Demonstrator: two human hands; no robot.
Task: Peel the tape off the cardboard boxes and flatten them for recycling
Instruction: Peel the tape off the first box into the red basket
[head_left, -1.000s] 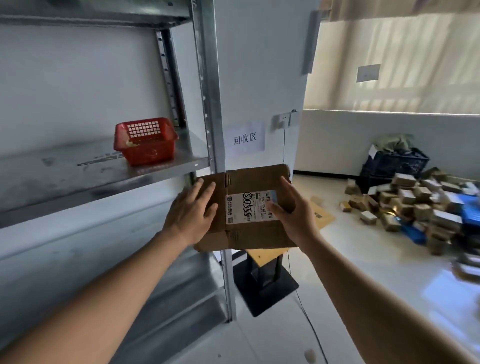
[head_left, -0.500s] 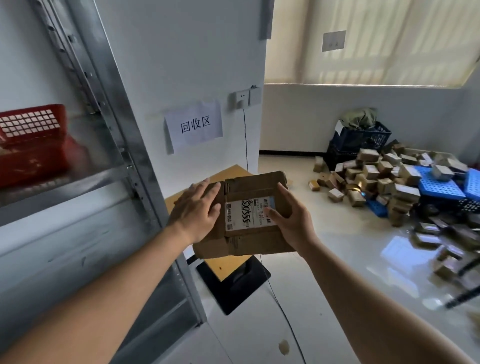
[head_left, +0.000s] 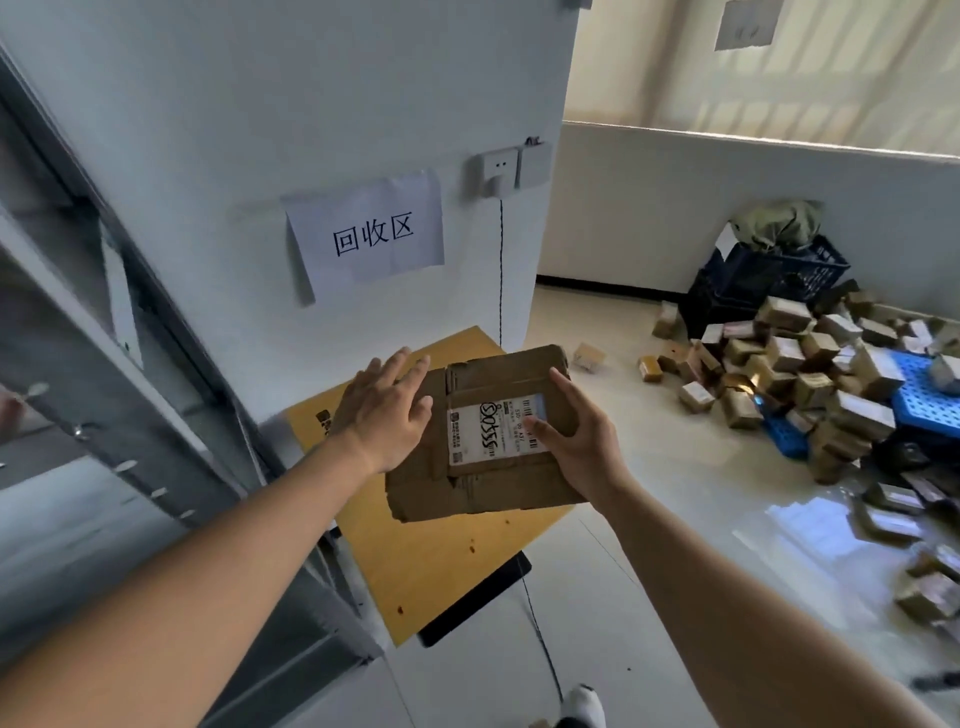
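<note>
A flattened brown cardboard box (head_left: 488, 483) with a white shipping label (head_left: 493, 428) is held flat in front of me, above a small yellow table (head_left: 441, 561). My right hand (head_left: 576, 447) grips its right edge, thumb on the label and fingers under the box. My left hand (head_left: 387, 410) lies at the box's left side with straight, spread fingers, palm down over the left flap. Strips of tape cross the cardboard around the label.
A metal shelf frame (head_left: 130, 364) stands at the left. A paper sign (head_left: 371, 234) hangs on the white wall behind the yellow table. A heap of small taped boxes (head_left: 800, 374), a dark crate (head_left: 774, 275) and blue plastic pallets (head_left: 930, 395) cover the floor at right.
My view has swung right and down, away from the shelf and red basket. The box has moved over the yellow table, and my left hand has loosened with fingers spread.
</note>
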